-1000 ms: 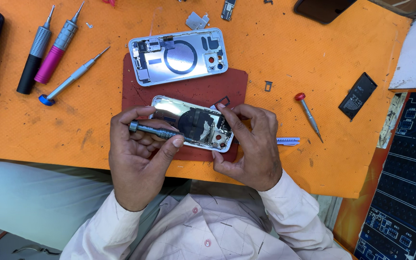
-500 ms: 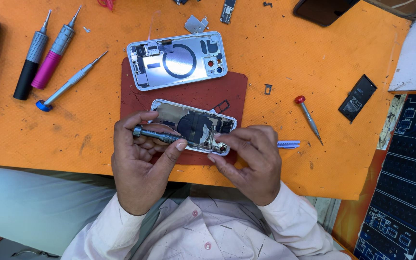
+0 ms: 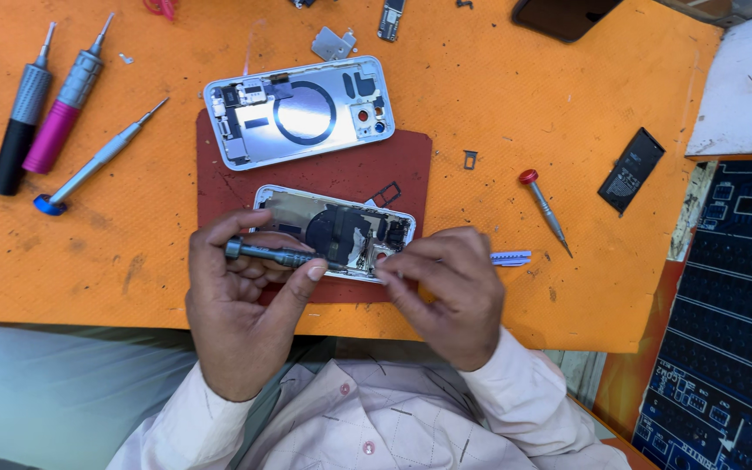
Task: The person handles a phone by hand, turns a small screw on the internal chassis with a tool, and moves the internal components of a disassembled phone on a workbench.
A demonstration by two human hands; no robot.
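An opened phone housing [image 3: 332, 228] with a dark round coil lies on a dark red mat [image 3: 324, 174]. My left hand [image 3: 241, 305] grips a slim grey screwdriver [image 3: 276, 254], held level with its tip over the housing's lower right part. My right hand [image 3: 446, 292] pinches the housing's near right edge with its fingertips. A second white phone back shell [image 3: 298, 109] with a ring-shaped coil rests at the mat's far edge.
On the orange table mat [image 3: 515, 104], left: a black-grey driver [image 3: 21, 113], a pink driver [image 3: 67, 96], a blue-capped driver [image 3: 97, 158]. Right: a red-capped driver [image 3: 545, 198], a small black battery [image 3: 631, 170], a bluish tool [image 3: 510, 258]. Metal parts [image 3: 334, 42] lie at the far edge.
The housing has tilted down flatter onto the mat. My left hand has shifted the screwdriver slightly right toward the housing's lower right; my right hand has slid to the near edge.
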